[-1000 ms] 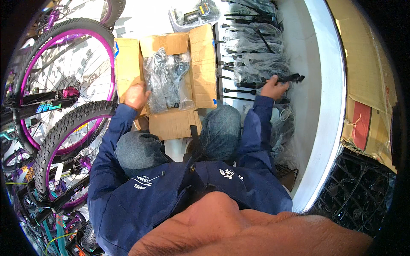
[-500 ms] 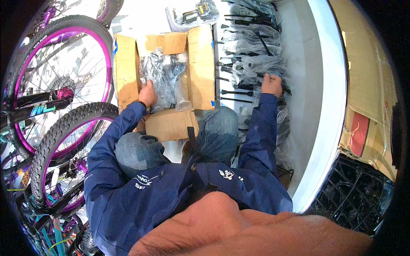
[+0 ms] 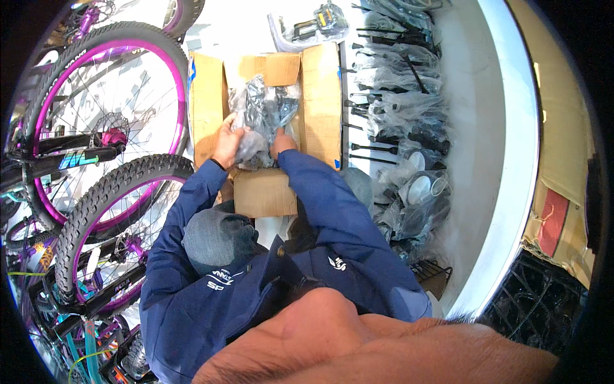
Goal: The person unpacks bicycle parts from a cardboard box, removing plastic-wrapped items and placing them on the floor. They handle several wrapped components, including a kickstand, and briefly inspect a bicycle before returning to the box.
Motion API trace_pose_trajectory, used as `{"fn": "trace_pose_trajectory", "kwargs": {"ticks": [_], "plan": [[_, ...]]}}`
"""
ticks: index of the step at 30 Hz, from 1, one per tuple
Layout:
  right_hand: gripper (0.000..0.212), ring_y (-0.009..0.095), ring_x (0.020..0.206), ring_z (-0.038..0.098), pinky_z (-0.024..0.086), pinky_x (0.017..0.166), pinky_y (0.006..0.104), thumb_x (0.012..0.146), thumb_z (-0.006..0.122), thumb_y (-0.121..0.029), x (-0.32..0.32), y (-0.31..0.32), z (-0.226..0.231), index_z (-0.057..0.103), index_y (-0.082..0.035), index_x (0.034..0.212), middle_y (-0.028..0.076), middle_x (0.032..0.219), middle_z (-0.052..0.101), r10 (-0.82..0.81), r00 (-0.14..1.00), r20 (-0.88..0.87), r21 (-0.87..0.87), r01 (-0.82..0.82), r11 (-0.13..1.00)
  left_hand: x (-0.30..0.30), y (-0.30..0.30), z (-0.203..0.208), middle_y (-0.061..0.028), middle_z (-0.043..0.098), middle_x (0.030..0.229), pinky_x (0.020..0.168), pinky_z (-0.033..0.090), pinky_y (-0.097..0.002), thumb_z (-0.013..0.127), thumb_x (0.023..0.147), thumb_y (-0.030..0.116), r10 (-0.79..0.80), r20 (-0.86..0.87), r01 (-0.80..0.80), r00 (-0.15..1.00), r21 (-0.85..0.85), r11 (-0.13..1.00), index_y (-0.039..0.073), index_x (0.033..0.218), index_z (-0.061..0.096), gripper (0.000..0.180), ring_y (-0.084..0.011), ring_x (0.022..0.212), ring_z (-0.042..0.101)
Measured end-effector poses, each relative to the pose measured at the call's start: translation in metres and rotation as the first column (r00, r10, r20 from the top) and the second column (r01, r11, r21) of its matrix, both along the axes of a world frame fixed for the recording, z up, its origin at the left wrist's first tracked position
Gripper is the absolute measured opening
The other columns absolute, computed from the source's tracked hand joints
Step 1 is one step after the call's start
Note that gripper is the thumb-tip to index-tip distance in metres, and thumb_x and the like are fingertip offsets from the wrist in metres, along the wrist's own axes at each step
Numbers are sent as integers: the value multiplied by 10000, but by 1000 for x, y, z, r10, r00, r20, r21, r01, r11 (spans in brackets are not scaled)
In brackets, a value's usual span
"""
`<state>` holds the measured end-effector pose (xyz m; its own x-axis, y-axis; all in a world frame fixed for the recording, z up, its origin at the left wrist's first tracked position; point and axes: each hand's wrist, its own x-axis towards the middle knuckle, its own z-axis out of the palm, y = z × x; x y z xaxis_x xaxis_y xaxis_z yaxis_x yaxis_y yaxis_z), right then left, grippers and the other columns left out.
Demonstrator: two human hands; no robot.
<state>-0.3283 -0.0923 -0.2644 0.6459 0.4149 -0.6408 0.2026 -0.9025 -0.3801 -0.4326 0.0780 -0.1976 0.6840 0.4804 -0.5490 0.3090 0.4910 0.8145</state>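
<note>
An open cardboard box stands in front of me, its flaps folded outward. Inside lie clear plastic bags with dark parts, whose kind the wrapping hides. My left hand is at the box's left inner side, fingers and thumb closed on the edge of a bag. At the right inner side, my right hand is closed against the same bagged bundle, thumb on top. Some of its fingers are hidden by the plastic.
To the right, a long row of plastic-wrapped black parts lies along a white curved ledge. Beyond the box is a bagged pedal. Bicycles with purple-rimmed wheels crowd the left. A large carton stands far right.
My right hand has left the row of wrapped parts and moved left into the box. My left hand has shifted its hold on the bags. The whole view has swung slightly.
</note>
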Motion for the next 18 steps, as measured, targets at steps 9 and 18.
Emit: {"fn": "trace_pose_trajectory", "kwargs": {"ticks": [9, 18], "plan": [[364, 364, 856, 691, 558, 723, 449, 928, 621, -314, 23, 23, 38, 665, 12, 1085, 224, 959, 704, -68, 931, -360, 445, 235, 864, -43, -11, 13, -67, 701, 1073, 751, 526, -261, 496, 953, 39, -81, 145, 70, 986, 79, 994, 25, 1399, 521, 448, -130, 858, 631], [288, 212, 745, 645, 525, 650, 365, 1048, 514, -286, -54, -18, 97, 585, -53, 1199, 81, 896, 682, -249, 839, -484, 578, 520, 629, -64, -33, -1, 37, 600, 905, 652, 428, -230, 560, 1025, 127, 22, 153, -42, 988, 125, 991, 56, 1142, 579, 139, -45, 748, 508]]}}
